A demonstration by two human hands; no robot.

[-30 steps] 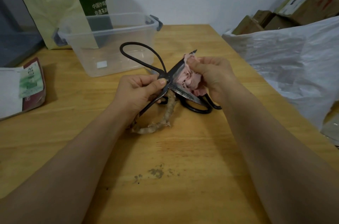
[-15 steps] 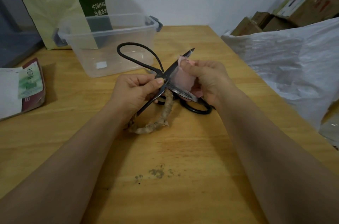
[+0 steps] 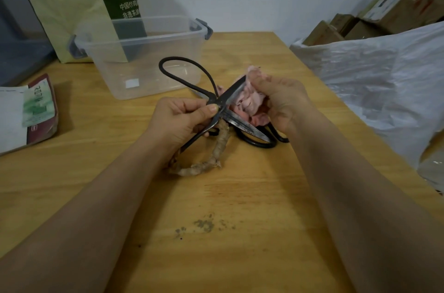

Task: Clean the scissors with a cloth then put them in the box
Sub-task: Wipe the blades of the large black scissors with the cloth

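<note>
Black iron scissors (image 3: 192, 77) with big loop handles are spread wide above the wooden table (image 3: 240, 232). My left hand (image 3: 179, 119) pinches them at the pivot, thumb on the rivet. One handle loop is wrapped in frayed tan cloth (image 3: 211, 160). My right hand (image 3: 286, 100) grips a crumpled pink cloth (image 3: 252, 98) against the upper blade, covering its tip. The lower blade (image 3: 247, 127) points right, bare. A second pair of black scissors (image 3: 258, 143) lies on the table under my hands. The clear plastic box (image 3: 144, 52) stands open behind.
A yellow-green paper bag (image 3: 64, 4) with a dark green carton stands behind the box. A paper packet (image 3: 26, 112) lies at the left edge. A large white plastic sack (image 3: 384, 81) and cardboard boxes (image 3: 396, 9) crowd the right side.
My right hand has slid the pink cloth up along the upper blade, and the blade tip that showed half a second ago is covered. My left hand keeps its hold at the pivot.
</note>
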